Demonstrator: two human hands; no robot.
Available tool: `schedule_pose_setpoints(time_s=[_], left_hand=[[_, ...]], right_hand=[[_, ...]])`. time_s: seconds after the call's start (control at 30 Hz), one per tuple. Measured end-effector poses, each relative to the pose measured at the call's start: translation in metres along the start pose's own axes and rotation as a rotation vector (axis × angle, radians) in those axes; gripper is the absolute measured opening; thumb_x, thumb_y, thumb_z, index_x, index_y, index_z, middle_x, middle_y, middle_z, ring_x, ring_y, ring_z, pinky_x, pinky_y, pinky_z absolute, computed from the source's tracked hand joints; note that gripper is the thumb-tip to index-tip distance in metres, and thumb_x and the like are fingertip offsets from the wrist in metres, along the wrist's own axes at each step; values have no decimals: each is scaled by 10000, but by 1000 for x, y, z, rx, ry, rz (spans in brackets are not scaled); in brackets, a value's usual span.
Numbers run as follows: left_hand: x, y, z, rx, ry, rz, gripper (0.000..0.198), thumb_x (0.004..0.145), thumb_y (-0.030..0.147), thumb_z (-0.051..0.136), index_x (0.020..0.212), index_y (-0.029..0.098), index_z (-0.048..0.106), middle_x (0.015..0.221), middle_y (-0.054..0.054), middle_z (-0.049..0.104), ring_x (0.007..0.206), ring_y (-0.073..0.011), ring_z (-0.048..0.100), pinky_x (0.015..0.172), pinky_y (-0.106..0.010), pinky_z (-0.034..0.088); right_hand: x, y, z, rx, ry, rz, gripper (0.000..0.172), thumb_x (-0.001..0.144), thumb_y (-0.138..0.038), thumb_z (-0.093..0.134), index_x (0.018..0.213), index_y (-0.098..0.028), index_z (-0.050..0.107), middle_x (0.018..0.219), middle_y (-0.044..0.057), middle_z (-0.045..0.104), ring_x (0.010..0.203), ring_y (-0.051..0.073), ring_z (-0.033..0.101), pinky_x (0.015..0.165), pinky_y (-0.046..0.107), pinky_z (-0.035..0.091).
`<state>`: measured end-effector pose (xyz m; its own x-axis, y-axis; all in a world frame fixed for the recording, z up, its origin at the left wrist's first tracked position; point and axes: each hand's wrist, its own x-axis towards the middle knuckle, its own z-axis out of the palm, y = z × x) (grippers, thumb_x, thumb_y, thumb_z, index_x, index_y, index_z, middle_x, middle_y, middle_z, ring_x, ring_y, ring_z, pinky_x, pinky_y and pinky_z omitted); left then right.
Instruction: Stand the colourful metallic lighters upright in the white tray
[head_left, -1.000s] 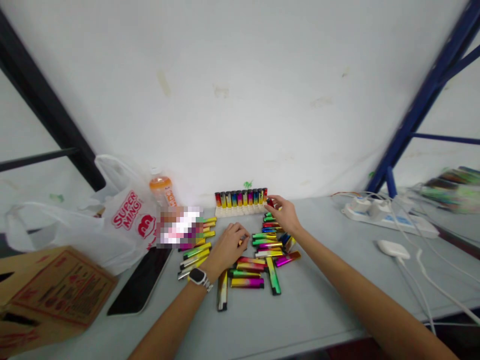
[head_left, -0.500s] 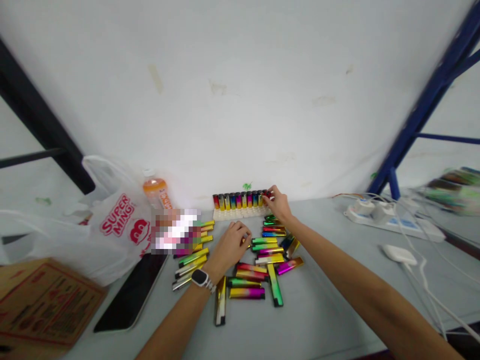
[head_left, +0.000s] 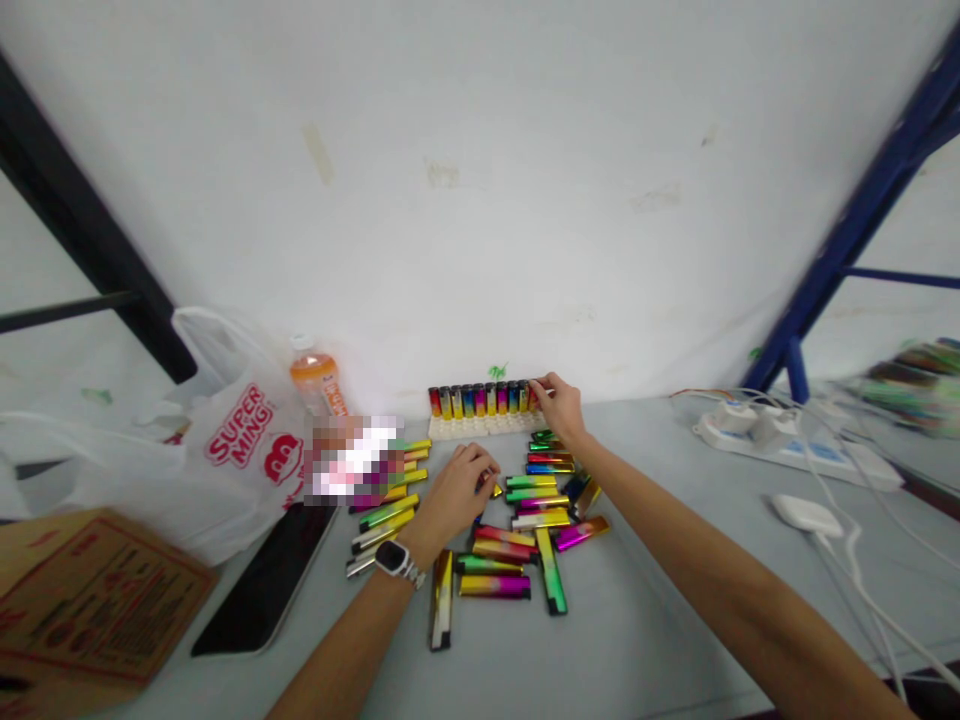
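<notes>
A row of shiny multicoloured lighters [head_left: 480, 400] stands upright in a white holder [head_left: 457, 428] against the wall. At the row's right end, my right hand [head_left: 562, 406] pinches a reddish lighter [head_left: 533, 396] standing in line with the others. My left hand [head_left: 459, 492], with a watch [head_left: 393, 557] on its wrist, is low over the table among loose lighters. Its fingers are curled round a lighter whose yellow end [head_left: 496, 490] shows at the fingertips; the rest is hidden. More loose lighters [head_left: 541, 518] lie right of this hand, and others [head_left: 386, 513] lie left of it.
To the left are a phone-like black tablet [head_left: 266, 580], a cardboard box [head_left: 97, 600], a white plastic bag [head_left: 225, 450] and an orange drink bottle [head_left: 319, 380]. A power strip [head_left: 802, 445] and a white charger [head_left: 806, 515] with cables are on the right.
The reddish lighter in my right hand has come down into line at the row's right end. My left hand stays nearly in place, and more of the yellow end shows. The view has shifted slightly.
</notes>
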<state>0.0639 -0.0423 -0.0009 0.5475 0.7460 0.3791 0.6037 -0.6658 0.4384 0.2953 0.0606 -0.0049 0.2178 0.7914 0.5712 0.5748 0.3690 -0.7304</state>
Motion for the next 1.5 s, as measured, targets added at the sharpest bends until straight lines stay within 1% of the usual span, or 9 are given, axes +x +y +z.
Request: schedule_pose_setpoints(time_s=[0.13, 0.43, 0.67, 0.87, 1.07, 1.13, 1.2, 1.3, 1.5], left_hand=[[-2, 1, -5, -27, -12, -5, 200, 883, 128, 472, 892, 190, 661, 990, -71, 617, 1004, -218, 550, 929, -389, 456], [-2, 1, -11, -49, -47, -1, 314, 806, 5, 421, 888, 188, 663, 975, -68, 631, 985, -210, 558, 938, -380, 461], [0, -2, -12, -45, -60, -12, 327, 765, -2, 446, 882, 196, 679, 974, -64, 642, 989, -219, 560, 937, -385, 464], [6, -10, -13, 26, -63, 7, 401, 682, -39, 481, 935, 194, 688, 1007, -66, 673, 1011, -228, 572, 963, -392, 457], [14, -16, -13, 171, -125, -14, 333, 715, 44, 563, 952, 233, 699, 1017, -49, 683, 992, -239, 589, 922, -383, 462], [16, -19, -11, 155, -129, -12, 329, 713, 52, 577, 959, 234, 699, 1012, -46, 683, 999, -236, 590, 922, -371, 464], [17, -23, -8, 102, -105, -11, 323, 715, 58, 589, 974, 217, 699, 1008, -53, 685, 990, -231, 593, 923, -365, 467], [15, -27, -8, -26, -44, -34, 255, 732, 93, 622, 957, 184, 700, 987, -64, 699, 969, -222, 603, 921, -368, 469], [2, -26, -20, -434, 149, -174, 215, 774, 266, 692, 967, 171, 688, 921, -52, 720, 822, -181, 645, 787, -322, 514]], right_hand=[[3, -3, -7, -56, 27, -22, 303, 879, -455, 518, 803, -186, 633, 786, 52, 689, 649, 166, 619, 649, 283, 489], [17, 0, -21, -167, -162, -216, 131, 853, -260, 568, 832, -179, 670, 777, 31, 679, 690, 153, 605, 723, 282, 461], [18, -1, -20, -267, -189, -167, 147, 870, -238, 577, 831, -173, 703, 785, 39, 651, 735, 165, 597, 748, 283, 462], [-1, -12, -20, -481, -129, -133, 334, 946, -377, 479, 1119, -222, 719, 1096, 97, 509, 779, 165, 579, 765, 307, 470], [-37, -35, -20, -572, -186, -175, 571, 912, -345, 522, 1453, -189, 428, 1115, 142, 493, 982, 259, 531, 864, 375, 425], [-55, -49, -18, -527, -253, -202, 548, 881, -337, 553, 1400, -178, 479, 1118, 138, 511, 1014, 261, 520, 888, 380, 408], [-71, -63, -14, -518, -391, -264, 360, 853, -373, 587, 1164, -204, 649, 1076, 117, 547, 1055, 273, 506, 913, 397, 381], [-85, -80, -6, -555, -523, -311, 287, 783, -361, 655, 1029, -218, 695, 1027, 105, 590, 1058, 286, 499, 930, 419, 347], [-87, -93, 5, -407, -559, -277, 171, 824, -304, 619, 910, -192, 717, 893, 78, 676, 909, 244, 565, 844, 369, 378]])
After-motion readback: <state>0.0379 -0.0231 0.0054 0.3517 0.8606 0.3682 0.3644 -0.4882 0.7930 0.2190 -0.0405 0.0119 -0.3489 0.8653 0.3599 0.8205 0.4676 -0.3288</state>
